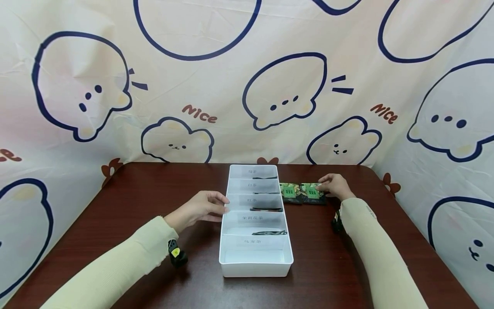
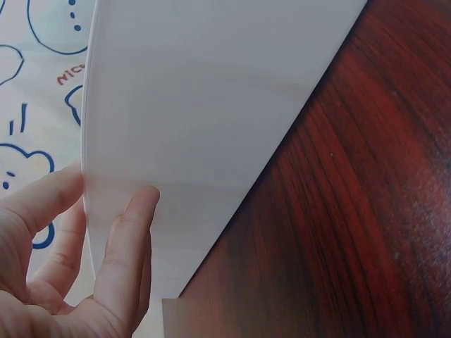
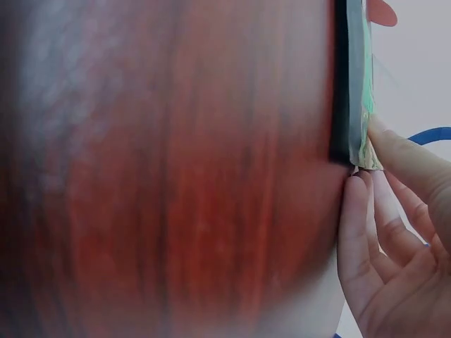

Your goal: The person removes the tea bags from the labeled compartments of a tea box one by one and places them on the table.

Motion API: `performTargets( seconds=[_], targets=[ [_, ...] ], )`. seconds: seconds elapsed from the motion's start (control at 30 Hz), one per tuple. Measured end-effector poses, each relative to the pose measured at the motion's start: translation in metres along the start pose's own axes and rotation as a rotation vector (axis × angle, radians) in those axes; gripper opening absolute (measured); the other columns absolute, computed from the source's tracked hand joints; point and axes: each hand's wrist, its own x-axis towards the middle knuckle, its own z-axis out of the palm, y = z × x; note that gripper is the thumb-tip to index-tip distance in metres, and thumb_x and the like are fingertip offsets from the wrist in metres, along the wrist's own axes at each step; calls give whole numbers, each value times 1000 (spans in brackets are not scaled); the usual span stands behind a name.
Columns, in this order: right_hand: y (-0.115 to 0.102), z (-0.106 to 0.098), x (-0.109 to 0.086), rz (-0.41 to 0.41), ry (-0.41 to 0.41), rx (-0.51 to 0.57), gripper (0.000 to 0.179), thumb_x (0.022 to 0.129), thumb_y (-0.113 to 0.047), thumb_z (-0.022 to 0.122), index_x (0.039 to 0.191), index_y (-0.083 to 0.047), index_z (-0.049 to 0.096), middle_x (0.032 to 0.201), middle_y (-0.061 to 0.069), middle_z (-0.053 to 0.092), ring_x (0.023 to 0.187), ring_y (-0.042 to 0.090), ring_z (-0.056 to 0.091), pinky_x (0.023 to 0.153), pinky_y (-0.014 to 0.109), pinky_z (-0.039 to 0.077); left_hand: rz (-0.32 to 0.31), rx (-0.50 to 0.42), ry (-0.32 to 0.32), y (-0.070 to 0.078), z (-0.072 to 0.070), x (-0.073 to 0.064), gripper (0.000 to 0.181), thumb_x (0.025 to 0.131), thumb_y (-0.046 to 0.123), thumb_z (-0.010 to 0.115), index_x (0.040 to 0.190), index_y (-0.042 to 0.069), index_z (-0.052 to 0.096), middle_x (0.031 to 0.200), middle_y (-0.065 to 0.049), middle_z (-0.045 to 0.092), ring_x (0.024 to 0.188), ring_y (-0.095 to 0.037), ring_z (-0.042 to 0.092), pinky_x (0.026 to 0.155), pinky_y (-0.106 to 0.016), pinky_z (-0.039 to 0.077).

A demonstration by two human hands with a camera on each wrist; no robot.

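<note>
**Left hand (image 1: 206, 207) at white box (image 1: 254, 269), right hand (image 1: 336, 186) on green packet (image 1: 311, 195)**

The hands are apart, on opposite sides of the box. The left hand's fingers, loosely extended, touch the box's left wall and rim. The right hand pinches the green packet by its right edge, thumb on top.

A second packet (image 1: 290, 194) lies directly left of it, beside the box's right side; whether the two are joined cannot be determined. The box stands lengthwise on the dark brown surface (image 1: 320, 266), divided into five labelled compartments. Slim dark items (image 1: 266, 210) show in the four farther ones. A cartoon-printed cloth (image 1: 227, 86) hangs behind.
</note>
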Motion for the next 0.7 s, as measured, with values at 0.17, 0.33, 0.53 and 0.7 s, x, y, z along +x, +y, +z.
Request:
performTargets(
  seconds=[0.17, 0.33, 0.53, 0.7],
  targets=[
    [-1, 0, -1, 7, 3, -1, 37, 87, -16, 73, 116, 1, 60, 93, 4, 66, 81, 15, 66, 77, 41, 60, 10, 5, -4, 0, -1, 0, 30, 82, 2, 74, 109, -3, 62, 96, -12, 61, 82, -19, 66, 86, -51, 56],
    [-2, 1, -2, 11, 3, -3, 37, 87, -17, 73, 117, 1, 60, 93, 4, 65, 84, 17, 65, 77, 40, 60, 10, 1, -6, 0, -1, 0, 30, 82, 2, 74, 109, -3, 62, 96, -12, 61, 82, -19, 66, 87, -52, 55],
    [-4, 3, -4, 20, 10, -21, 38, 86, -17, 74, 116, 1, 60, 94, 5, 63, 87, 20, 64, 77, 39, 60, 1, 1, -1, 0, 0, 0, 29, 82, 3, 74, 108, -3, 62, 96, -12, 60, 82, -19, 66, 87, -52, 55],
    [-5, 4, -4, 29, 12, -27, 38, 86, -16, 74, 116, 1, 60, 95, 6, 62, 87, 20, 63, 76, 38, 60, -2, -1, 6, -1, 0, 0, 28, 82, 3, 74, 107, -2, 63, 95, -12, 60, 82, -19, 66, 87, -51, 55]
  ],
)
